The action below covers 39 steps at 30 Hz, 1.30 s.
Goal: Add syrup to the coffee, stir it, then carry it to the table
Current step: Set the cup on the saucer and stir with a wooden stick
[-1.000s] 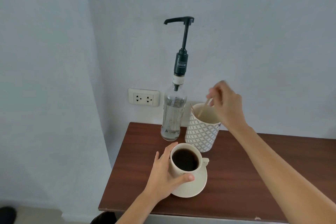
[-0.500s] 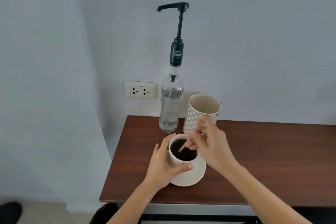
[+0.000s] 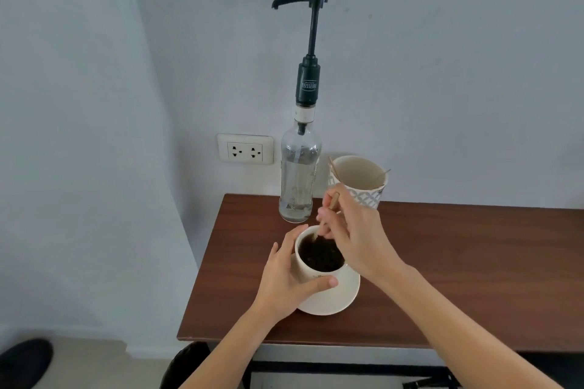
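A cream cup of black coffee (image 3: 319, 257) stands on a cream saucer (image 3: 343, 297) near the left end of a dark wooden counter (image 3: 458, 278). My left hand (image 3: 286, 278) wraps the cup's left side, thumb across its front. My right hand (image 3: 354, 230) hovers just behind the cup and pinches a thin wooden stir stick (image 3: 325, 215), whose lower end dips into the coffee. A clear syrup bottle (image 3: 298, 177) with a tall black pump stands behind the cup against the wall.
A patterned holder cup (image 3: 363, 183) with more wooden sticks stands to the right of the bottle. A double wall socket (image 3: 245, 149) sits left of the bottle. The counter's left and front edges are close to the saucer. A dark shoe (image 3: 25, 360) rests on the floor.
My right hand took a stick from the holder cup, brought it down to the coffee, and now has its tip in the liquid. My left hand has stayed on the cup.
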Tool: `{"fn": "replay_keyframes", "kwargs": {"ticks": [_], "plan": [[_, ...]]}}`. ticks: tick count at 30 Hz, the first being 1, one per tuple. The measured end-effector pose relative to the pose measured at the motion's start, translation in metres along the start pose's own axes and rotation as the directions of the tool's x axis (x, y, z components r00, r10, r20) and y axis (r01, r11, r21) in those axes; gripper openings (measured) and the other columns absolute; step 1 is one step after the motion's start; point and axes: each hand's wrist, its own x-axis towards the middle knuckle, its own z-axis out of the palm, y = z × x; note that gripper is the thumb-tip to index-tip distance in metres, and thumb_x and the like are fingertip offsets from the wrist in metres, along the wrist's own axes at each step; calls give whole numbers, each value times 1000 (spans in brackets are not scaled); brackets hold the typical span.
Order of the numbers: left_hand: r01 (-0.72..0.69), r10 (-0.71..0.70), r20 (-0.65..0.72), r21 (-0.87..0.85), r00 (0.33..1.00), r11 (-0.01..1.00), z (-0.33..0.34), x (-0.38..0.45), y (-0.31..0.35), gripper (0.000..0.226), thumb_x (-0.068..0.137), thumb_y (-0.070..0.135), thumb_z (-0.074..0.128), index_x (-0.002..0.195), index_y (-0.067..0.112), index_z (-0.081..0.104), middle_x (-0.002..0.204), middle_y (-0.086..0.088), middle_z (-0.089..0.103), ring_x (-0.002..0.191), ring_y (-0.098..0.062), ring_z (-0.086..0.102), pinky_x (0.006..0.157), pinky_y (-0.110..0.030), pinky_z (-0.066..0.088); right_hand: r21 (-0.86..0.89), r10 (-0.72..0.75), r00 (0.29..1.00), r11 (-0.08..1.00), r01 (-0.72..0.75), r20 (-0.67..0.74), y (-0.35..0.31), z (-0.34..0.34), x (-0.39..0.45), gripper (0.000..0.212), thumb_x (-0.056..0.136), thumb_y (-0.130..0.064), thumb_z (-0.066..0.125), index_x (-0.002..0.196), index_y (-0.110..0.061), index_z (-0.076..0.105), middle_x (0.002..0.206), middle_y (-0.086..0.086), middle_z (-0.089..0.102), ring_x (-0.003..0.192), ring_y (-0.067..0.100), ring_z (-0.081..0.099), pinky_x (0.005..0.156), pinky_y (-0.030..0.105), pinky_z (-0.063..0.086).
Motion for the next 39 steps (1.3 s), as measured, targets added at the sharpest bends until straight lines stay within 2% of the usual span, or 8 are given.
{"fn": "replay_keyframes", "kwargs": {"ticks": [3,8,13,19,24,29,34,39], "plan": [[3,-3,-5,-4,1000,1000,-1,0,1,88,63,64,86,138,47,43,140,26,55,135,-4,52,118,-56,36,-174,-18,998,984,27,53,8,-11,3,15,102,-7,49,95,-20,44,69,2,58,55,14,56,57,35,51],[9,-9,8,-11,1000,1000,-1,0,0,89,64,59,87,140,43,43,138,32,55,133,-1,54,119,-57,34,94,97,995,991,-100,32,-1,4,1,10,102,-8,53,94,-14,50,76,11,70,64,19,74,65,39,65],[8,-8,-8,-1,1000,1000,-1,-1,0,88,63,63,87,137,48,43,141,27,54,135,-1,50,119,-56,34,-186,-3,999,982,9,32,8,-4,10,11,101,-6,49,95,-16,47,68,7,60,56,18,58,59,42,53],[-3,3,5,-5,1000,1000,-1,0,1,88,63,65,85,137,50,42,139,31,54,134,-2,52,119,-55,36,57,68,997,996,-70,31,1,4,6,16,102,-7,52,92,-20,50,75,10,69,63,18,73,65,38,64],[-5,5,-5,1,1000,1000,-1,0,0,87,61,67,86,135,53,41,139,30,54,134,-2,51,118,-52,39,-173,8,1000,985,-4,26,11,-8,11,19,99,-1,51,90,-18,45,65,-4,53,55,12,52,56,29,47],[-9,9,2,1,1000,1000,-1,1,0,85,63,58,89,135,49,44,137,31,56,132,-2,54,117,-52,39,67,102,995,993,-102,-2,5,5,4,13,101,-6,52,92,-16,50,75,10,70,62,18,73,64,33,63],[-9,9,-16,6,1000,1000,-1,1,-1,86,62,60,89,134,51,44,139,25,56,134,-4,53,116,-51,40,-215,-9,1000,977,9,1,12,-7,6,21,99,-2,50,91,-20,42,62,-8,49,55,7,53,51,16,40],[0,0,-7,-9,1000,1000,0,1,-2,89,61,64,88,137,47,44,136,26,59,132,-8,55,114,-50,43,36,55,998,998,-55,11,2,5,0,16,102,-7,51,92,-20,48,72,8,68,62,17,71,65,37,63]]}}
